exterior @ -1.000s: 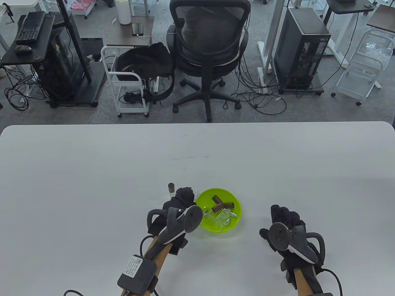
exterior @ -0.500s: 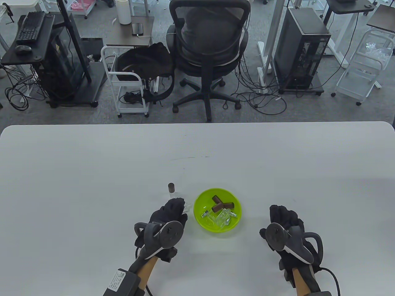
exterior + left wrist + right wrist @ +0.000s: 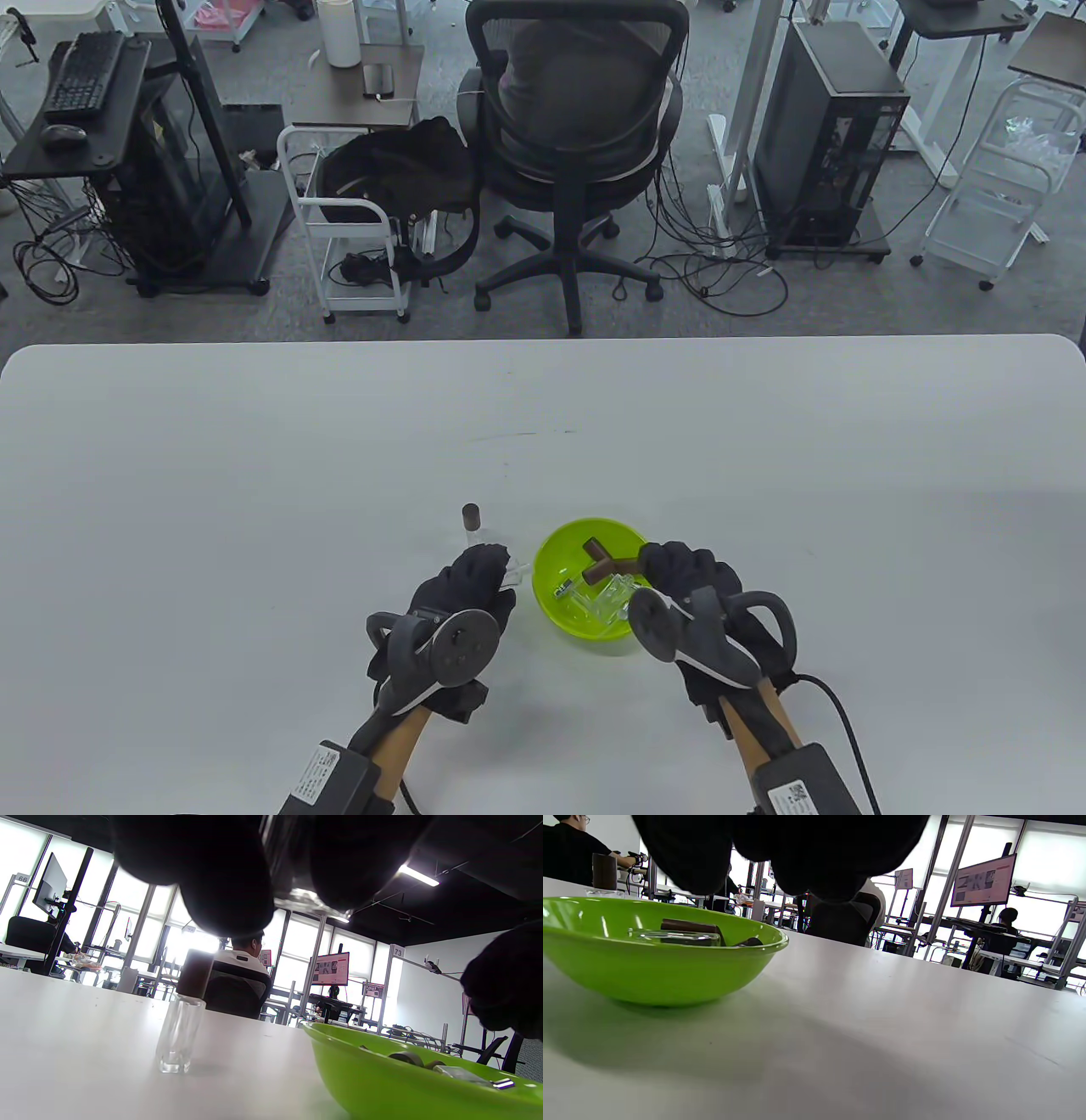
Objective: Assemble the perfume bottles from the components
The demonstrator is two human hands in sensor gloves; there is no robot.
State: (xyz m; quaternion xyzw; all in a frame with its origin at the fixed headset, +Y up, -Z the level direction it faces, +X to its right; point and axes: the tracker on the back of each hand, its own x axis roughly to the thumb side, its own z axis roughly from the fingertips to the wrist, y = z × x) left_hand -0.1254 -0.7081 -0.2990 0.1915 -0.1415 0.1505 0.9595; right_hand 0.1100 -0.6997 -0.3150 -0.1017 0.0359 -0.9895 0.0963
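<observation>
Reaching right hand point(image 3: 679, 577) over bowl point(image 3: 556, 615), seemingly open.

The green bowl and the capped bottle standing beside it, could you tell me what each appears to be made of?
The green bowl looks like glossy moulded plastic: uniform lime colour with soft window highlights on its rim. The capped bottle has a clear body, glass or clear acrylic, since the background shows through it; its cap is dark brown and matte, perhaps wood or plastic.

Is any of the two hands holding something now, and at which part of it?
The left hand holds a clear glass piece between its fingertips; which part, I cannot tell. The right hand holds nothing visible.
</observation>
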